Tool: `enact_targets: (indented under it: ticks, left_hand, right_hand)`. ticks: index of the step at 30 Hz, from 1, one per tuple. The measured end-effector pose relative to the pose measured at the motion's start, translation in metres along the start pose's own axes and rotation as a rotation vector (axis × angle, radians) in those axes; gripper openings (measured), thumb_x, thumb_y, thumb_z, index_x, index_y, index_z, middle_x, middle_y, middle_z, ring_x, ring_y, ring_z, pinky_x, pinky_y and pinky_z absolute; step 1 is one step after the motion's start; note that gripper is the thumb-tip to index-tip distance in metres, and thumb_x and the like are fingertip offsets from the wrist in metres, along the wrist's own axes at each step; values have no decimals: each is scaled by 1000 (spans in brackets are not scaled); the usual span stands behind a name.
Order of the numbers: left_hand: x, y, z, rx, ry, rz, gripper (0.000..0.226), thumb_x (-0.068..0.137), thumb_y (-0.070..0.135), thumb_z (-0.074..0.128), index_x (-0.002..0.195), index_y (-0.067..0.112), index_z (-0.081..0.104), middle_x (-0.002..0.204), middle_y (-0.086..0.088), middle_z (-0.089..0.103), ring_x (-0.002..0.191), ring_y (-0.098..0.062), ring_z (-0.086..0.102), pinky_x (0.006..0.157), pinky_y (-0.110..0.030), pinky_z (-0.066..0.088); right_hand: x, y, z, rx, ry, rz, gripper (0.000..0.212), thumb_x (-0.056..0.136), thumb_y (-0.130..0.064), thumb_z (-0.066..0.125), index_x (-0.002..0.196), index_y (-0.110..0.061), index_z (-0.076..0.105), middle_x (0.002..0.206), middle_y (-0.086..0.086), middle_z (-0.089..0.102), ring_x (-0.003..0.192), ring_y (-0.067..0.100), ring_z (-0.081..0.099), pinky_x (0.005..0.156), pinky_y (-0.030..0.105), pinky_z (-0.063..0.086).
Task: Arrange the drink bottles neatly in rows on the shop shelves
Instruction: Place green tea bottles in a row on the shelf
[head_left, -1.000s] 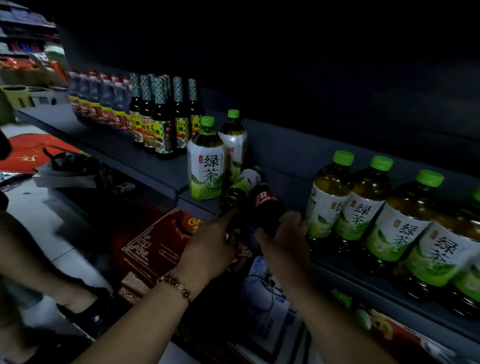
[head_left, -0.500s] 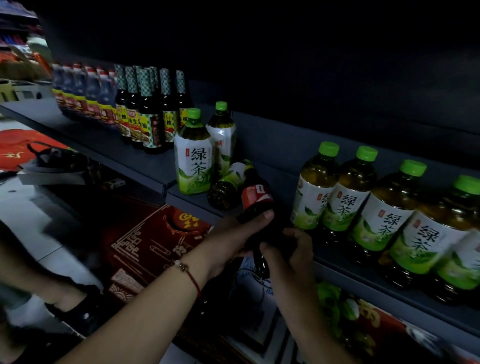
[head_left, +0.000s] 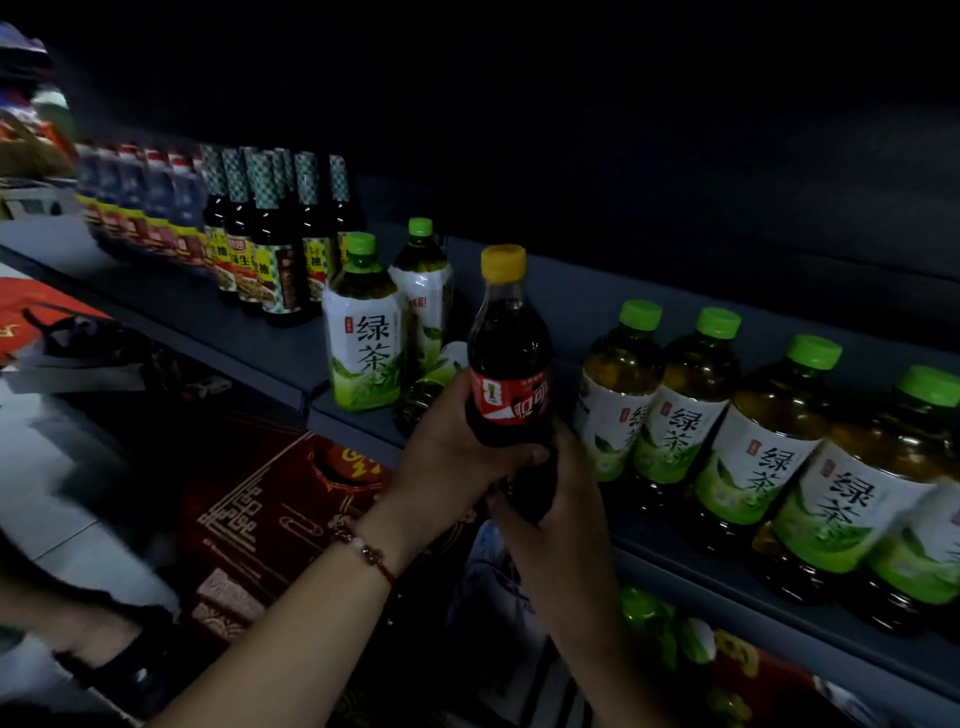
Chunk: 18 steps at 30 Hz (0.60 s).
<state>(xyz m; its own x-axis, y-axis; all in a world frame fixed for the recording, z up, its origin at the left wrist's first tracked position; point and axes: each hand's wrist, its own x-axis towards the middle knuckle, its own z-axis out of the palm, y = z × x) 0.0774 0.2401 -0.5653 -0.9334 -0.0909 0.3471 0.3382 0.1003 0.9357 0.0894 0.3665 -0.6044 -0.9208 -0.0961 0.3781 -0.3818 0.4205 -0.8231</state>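
Observation:
A dark cola bottle (head_left: 509, 358) with a yellow cap and red label stands upright above the front edge of the grey shelf (head_left: 571, 301). My left hand (head_left: 457, 457) grips its middle from the left, and my right hand (head_left: 561, 499) grips its base from the right. Just behind it a green tea bottle (head_left: 431, 384) lies on its side on the shelf. Two upright green tea bottles (head_left: 363, 338) stand to the left. A row of several green tea bottles (head_left: 727, 415) runs off to the right.
Dark soy sauce bottles (head_left: 275, 244) and blue-tinted bottles (head_left: 140, 208) crowd the shelf's left end. Below the shelf sit a red patterned box (head_left: 270, 509) and packaged goods (head_left: 675, 634). A light tiled floor (head_left: 41, 467) lies at the left.
The cola bottle went from lying tilted at the shelf edge to upright and higher, held in both hands. My left hand moved from the fallen tea bottle onto the cola.

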Motion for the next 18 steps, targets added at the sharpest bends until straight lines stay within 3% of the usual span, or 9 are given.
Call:
enact_targets:
  ticks: [4, 8, 13, 16, 18]
  left_hand:
    - [13, -13, 10, 85, 145, 84, 62, 67, 8, 88, 114, 32, 57, 101, 25, 69, 96, 9, 63, 78, -9, 48]
    - [29, -26, 24, 219, 190, 64, 65, 71, 17, 86, 125, 33, 53, 101, 30, 62, 92, 22, 55, 74, 0, 41]
    - [47, -43, 31, 193, 169, 39, 54, 82, 17, 79, 129, 22, 52, 108, 23, 63, 95, 21, 56, 75, 1, 39]
    - [53, -44, 32, 273, 204, 31, 56, 82, 26, 79, 131, 27, 51, 112, 16, 65, 97, 15, 57, 78, -3, 42]
    - [57, -42, 30, 380, 192, 76, 62, 80, 33, 78, 134, 36, 48, 116, 17, 64, 100, 6, 59, 80, -11, 45]
  right_hand:
    - [17, 2, -1, -62, -117, 29, 97, 80, -31, 72, 154, -39, 9, 155, -12, 30, 141, 6, 30, 114, 40, 35]
    - [29, 4, 2, -41, -175, 95, 102, 78, -30, 73, 154, -38, 5, 155, -12, 33, 139, 6, 36, 113, 38, 38]
    - [48, 4, -12, -44, -274, 151, 99, 84, -19, 67, 155, -37, 0, 152, -17, 30, 139, 4, 31, 109, 24, 31]
    - [54, 0, -14, 11, -287, 189, 99, 79, -18, 66, 154, -40, 5, 151, -16, 32, 138, 6, 33, 113, 30, 32]
    - [58, 2, -15, 64, -259, 233, 91, 72, -20, 66, 148, -46, 23, 141, -17, 47, 128, 5, 47, 106, 35, 44]
